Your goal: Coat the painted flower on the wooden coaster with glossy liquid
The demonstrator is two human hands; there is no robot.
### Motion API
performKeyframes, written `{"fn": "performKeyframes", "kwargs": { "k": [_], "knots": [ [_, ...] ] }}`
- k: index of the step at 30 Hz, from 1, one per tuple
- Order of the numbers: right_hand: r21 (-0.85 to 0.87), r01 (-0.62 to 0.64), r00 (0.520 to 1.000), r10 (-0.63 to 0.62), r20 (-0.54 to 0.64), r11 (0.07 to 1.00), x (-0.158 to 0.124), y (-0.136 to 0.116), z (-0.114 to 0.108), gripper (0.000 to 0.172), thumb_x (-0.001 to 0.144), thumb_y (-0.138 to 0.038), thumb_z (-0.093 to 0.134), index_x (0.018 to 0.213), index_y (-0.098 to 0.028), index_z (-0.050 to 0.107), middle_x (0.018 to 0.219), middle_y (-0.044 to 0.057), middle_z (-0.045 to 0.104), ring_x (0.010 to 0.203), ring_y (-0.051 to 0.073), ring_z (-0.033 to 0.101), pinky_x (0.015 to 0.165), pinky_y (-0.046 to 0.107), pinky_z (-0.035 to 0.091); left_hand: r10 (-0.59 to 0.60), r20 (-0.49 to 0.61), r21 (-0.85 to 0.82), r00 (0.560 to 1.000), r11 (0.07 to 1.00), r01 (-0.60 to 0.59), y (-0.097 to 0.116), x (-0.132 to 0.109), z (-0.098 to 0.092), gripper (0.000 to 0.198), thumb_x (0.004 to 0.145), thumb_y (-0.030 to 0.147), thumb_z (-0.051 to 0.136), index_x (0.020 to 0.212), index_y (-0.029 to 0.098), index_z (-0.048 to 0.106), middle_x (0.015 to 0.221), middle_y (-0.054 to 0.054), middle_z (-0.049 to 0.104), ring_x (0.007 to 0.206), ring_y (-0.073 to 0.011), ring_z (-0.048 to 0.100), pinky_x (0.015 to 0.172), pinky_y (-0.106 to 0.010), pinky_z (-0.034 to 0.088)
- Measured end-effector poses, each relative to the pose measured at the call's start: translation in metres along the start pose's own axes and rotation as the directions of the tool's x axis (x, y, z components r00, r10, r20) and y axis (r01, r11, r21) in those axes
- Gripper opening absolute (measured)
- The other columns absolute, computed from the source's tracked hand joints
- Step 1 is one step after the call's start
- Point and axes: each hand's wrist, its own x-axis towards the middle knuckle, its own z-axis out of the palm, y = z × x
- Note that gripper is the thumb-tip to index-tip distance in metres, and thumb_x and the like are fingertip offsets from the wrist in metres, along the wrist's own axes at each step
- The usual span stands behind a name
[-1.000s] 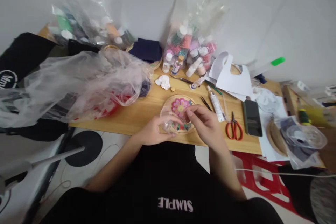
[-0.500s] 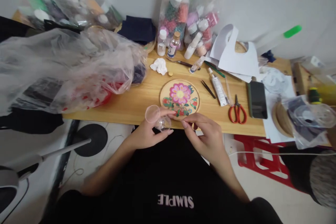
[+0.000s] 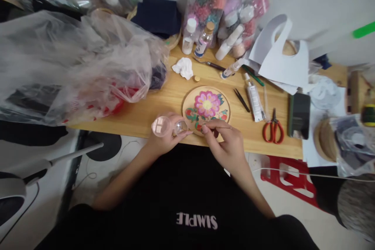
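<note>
A round wooden disc [image 3: 206, 109] with a pink beaded flower and green leaves lies near the front edge of the wooden table [image 3: 152, 113]. My left hand [image 3: 165, 140] is closed round a small clear plastic jar [image 3: 177, 127] whose hinged lid [image 3: 161, 126] stands open to the left. My right hand [image 3: 227, 146] pinches a thin stick [image 3: 222, 127] that lies over the disc's near edge, its tip close to the jar.
Black tweezers [image 3: 241, 99], a glue tube [image 3: 253, 97], red scissors [image 3: 273, 129] and a dark phone [image 3: 299, 115] lie right of the disc. Bags of bead bottles [image 3: 225, 15] stand behind. A big clear plastic bag [image 3: 76, 66] covers the left. A red stool [image 3: 288, 181] stands below.
My hands drew back from over the disc to its near edge. The jar's lid swung open to the left. The view tilted down and closer to the table.
</note>
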Motion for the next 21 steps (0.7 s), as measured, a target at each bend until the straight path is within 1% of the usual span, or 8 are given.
{"fn": "performKeyframes", "kwargs": {
  "k": [5, 9, 12, 16, 21],
  "knots": [
    [0.028, -0.082, 0.996, 0.081, 0.03, 0.996, 0.009, 0.002, 0.001, 0.009, 0.089, -0.016, 0.061, 0.081, -0.017, 0.066, 0.073, 0.001, 0.071, 0.056, 0.008, 0.061, 0.054, 0.021, 0.05, -0.075, 0.054, 0.039, 0.996, 0.997, 0.072, 0.001, 0.003, 0.002, 0.035, 0.092, 0.051, 0.053, 0.082, 0.018, 0.061, 0.072, -0.002, 0.064, 0.067, -0.0156, 0.06, 0.06, -0.03, 0.044],
    [0.054, -0.148, 0.988, 0.145, 0.052, 0.988, 0.014, 0.0, -0.002, 0.012, 0.089, -0.018, 0.06, 0.079, -0.019, 0.065, 0.07, 0.0, 0.071, 0.055, 0.009, 0.059, 0.054, 0.022, 0.049, -0.065, 0.025, 0.08, 0.998, 0.995, 0.063, 0.002, 0.003, 0.002, 0.04, 0.093, 0.056, 0.05, 0.085, 0.018, 0.062, 0.072, -0.002, 0.065, 0.068, -0.0158, 0.061, 0.061, -0.03, 0.044],
    [0.084, -0.18, 0.983, 0.176, 0.058, 0.98, 0.017, 0.0, -0.005, 0.012, 0.089, -0.019, 0.059, 0.078, -0.019, 0.065, 0.069, -0.001, 0.07, 0.056, 0.009, 0.06, 0.054, 0.023, 0.049, -0.075, 0.013, 0.103, 0.997, 0.992, 0.073, 0.001, 0.003, 0.002, 0.037, 0.092, 0.054, 0.053, 0.085, 0.019, 0.061, 0.072, -0.002, 0.065, 0.069, -0.0152, 0.061, 0.061, -0.029, 0.044],
    [0.124, -0.213, 0.977, 0.208, 0.051, 0.969, 0.017, 0.0, -0.007, 0.011, 0.088, -0.02, 0.06, 0.079, -0.02, 0.066, 0.069, -0.001, 0.07, 0.058, 0.01, 0.061, 0.054, 0.023, 0.049, -0.113, 0.046, 0.068, 0.993, 0.992, 0.109, -0.001, 0.0, 0.003, 0.03, 0.089, 0.049, 0.061, 0.087, 0.018, 0.062, 0.074, -0.003, 0.066, 0.071, -0.0165, 0.061, 0.063, -0.03, 0.045],
    [0.171, -0.28, 0.96, 0.281, 0.021, 0.944, 0.014, 0.0, -0.009, 0.012, 0.088, -0.025, 0.062, 0.078, -0.02, 0.067, 0.068, -0.001, 0.068, 0.058, 0.011, 0.061, 0.054, 0.025, 0.049, -0.168, 0.048, 0.005, 0.985, 0.986, 0.168, -0.005, -0.005, 0.006, 0.029, 0.086, 0.048, 0.065, 0.088, 0.018, 0.062, 0.078, -0.004, 0.066, 0.075, -0.0181, 0.062, 0.069, -0.033, 0.047]
  ]
}}
